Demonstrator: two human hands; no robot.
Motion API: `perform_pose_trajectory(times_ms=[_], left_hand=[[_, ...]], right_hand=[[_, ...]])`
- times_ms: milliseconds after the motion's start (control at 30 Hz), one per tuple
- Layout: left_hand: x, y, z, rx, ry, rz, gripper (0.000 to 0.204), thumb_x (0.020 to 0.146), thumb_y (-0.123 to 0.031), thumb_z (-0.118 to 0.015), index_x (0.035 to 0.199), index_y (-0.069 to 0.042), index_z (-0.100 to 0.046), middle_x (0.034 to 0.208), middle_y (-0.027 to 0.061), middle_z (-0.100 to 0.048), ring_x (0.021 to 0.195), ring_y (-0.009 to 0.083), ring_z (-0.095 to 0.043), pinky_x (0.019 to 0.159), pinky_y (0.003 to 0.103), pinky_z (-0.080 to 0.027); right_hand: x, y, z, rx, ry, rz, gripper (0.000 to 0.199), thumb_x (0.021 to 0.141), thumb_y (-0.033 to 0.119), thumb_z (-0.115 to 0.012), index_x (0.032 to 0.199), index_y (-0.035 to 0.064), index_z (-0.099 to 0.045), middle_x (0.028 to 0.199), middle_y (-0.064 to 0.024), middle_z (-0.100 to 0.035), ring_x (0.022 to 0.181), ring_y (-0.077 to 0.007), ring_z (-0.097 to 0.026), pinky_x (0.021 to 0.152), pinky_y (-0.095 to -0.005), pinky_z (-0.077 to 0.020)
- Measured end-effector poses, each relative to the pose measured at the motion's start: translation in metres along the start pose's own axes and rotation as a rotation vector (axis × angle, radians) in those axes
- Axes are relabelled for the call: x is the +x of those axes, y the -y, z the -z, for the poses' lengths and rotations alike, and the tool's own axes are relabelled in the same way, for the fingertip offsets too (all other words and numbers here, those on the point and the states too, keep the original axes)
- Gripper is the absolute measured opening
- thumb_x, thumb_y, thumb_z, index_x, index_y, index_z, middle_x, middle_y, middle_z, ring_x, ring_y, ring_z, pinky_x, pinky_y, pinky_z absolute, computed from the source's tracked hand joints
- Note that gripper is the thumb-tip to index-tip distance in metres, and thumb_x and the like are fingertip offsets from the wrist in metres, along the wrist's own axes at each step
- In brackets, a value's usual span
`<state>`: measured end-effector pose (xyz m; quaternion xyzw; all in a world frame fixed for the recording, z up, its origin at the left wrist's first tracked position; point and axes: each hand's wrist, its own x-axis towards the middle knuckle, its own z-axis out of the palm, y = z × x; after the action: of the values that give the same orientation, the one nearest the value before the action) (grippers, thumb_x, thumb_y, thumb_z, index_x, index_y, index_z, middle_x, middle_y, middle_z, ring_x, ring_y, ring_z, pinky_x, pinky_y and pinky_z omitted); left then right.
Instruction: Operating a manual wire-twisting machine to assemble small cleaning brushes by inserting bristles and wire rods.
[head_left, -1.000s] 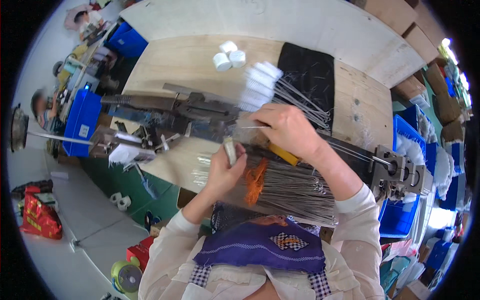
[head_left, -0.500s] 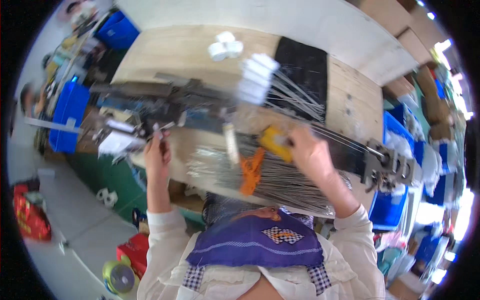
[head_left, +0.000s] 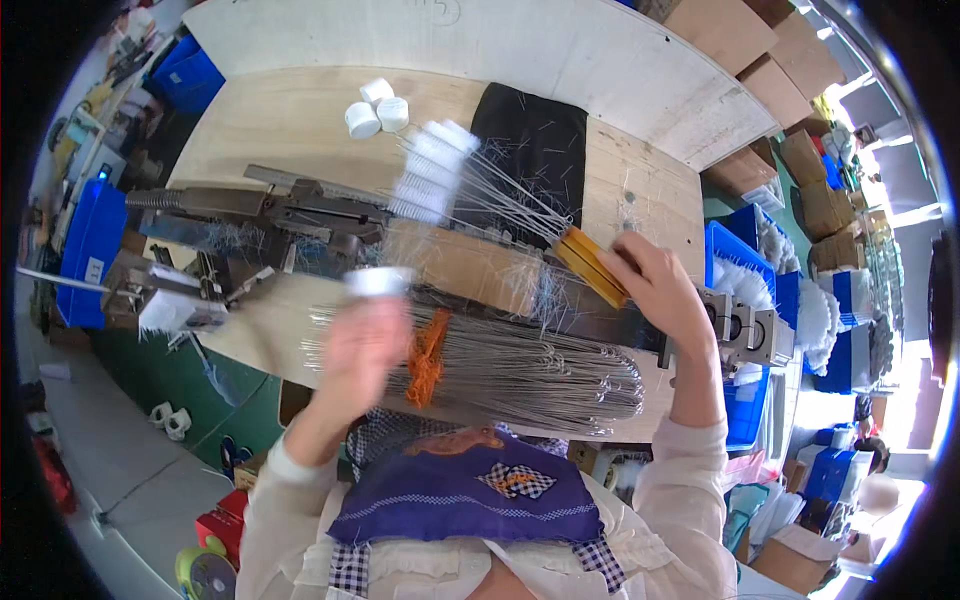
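Plainly wooden table (head_left: pixel 648 172): pale, flat, grained boards.
Metal rods (head_left: pixel 510 370): thin, grey and straight, lying in a dense bundle, with many right-hand ends bent into small loops.
Orange tie (head_left: pixel 428 360): stringy and crumpled, lying across the rods.
Black cloth (head_left: pixel 540 125): flat, roughly rectangular, strewn with fine pale strands.
White bristle heads (head_left: pixel 430 175): fluffy, laid in a stack, their metal stems fanning across the cloth to looped tips.
Yellow block (head_left: pixel 588 264): long, straight-edged, with a dark lengthwise groove; it slants right of the cloth's lower corner, its far end near those looped tips.
Right hand (head_left: pixel 660 285): grasping the yellow block between thumb and fingers.
Left hand (head_left: pixel 368 340): blurred, above the rods' left part; a white piece (head_left: pixel 380 281) sits at its fingertips, and I cannot tell whether it is gripped.
Counts: three squat white rolls (head_left: pixel 390 112), one block, one cloth, one tie; the rods and overlapping heads defy counting.
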<state>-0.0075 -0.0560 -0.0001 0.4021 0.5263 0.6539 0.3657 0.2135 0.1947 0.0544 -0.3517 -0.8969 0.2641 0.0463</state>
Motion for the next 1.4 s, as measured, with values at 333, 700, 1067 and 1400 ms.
perform_pose_trajectory(times_ms=[333, 700, 1067, 1400], left_hand=[[0.062, 0.044, -0.063, -0.498, -0.006, 0.546, 0.028, 0.102, -0.032, -0.044, 0.086, -0.01, -0.05, 0.06, -0.006, -0.033, 0.046, 0.0053, -0.029, 0.04, 0.022, -0.019], [0.054, 0.033, -0.038, -0.469, -0.164, 0.452, 0.03, 0.101, -0.033, -0.048, 0.086, -0.008, -0.053, 0.056, -0.0038, -0.035, 0.043, 0.0072, -0.028, 0.041, 0.023, -0.023], [0.054, 0.03, -0.06, -0.704, 0.022, 0.385, 0.073, 0.099, -0.059, -0.025, 0.141, 0.001, -0.03, 0.138, 0.0201, -0.044, 0.128, 0.028, -0.045, 0.109, 0.042, -0.036], [0.053, 0.021, -0.035, -1.273, -0.217, 0.372, 0.08, 0.094, -0.064, -0.036, 0.136, 0.003, -0.038, 0.14, 0.0191, -0.043, 0.13, 0.0304, -0.042, 0.113, 0.044, -0.031]], right_hand=[[0.021, -0.01, -0.018, 0.248, -0.091, 0.119, 0.024, 0.094, 0.022, -0.059, 0.099, -0.0007, -0.06, 0.079, -0.0157, -0.064, 0.068, -0.0269, -0.063, 0.064, -0.0365, -0.0475], [0.05, 0.057, -0.066, 0.204, -0.082, 0.515, 0.022, 0.082, 0.004, -0.056, 0.104, 0.0023, -0.063, 0.097, -0.0172, -0.064, 0.093, -0.0369, -0.061, 0.081, -0.0434, -0.0501], [0.067, 0.046, -0.026, 0.728, 0.511, 0.044, 0.029, 0.095, 0.015, -0.057, 0.115, -0.0047, -0.061, 0.087, -0.0113, -0.067, 0.072, -0.0151, -0.065, 0.068, -0.028, -0.0545], [0.025, 0.107, -0.067, -0.107, -0.336, 0.652, 0.034, 0.073, 0.01, -0.061, 0.107, 0.0079, -0.063, 0.085, -0.0104, -0.052, 0.083, -0.0271, -0.056, 0.074, -0.0376, -0.0435]])
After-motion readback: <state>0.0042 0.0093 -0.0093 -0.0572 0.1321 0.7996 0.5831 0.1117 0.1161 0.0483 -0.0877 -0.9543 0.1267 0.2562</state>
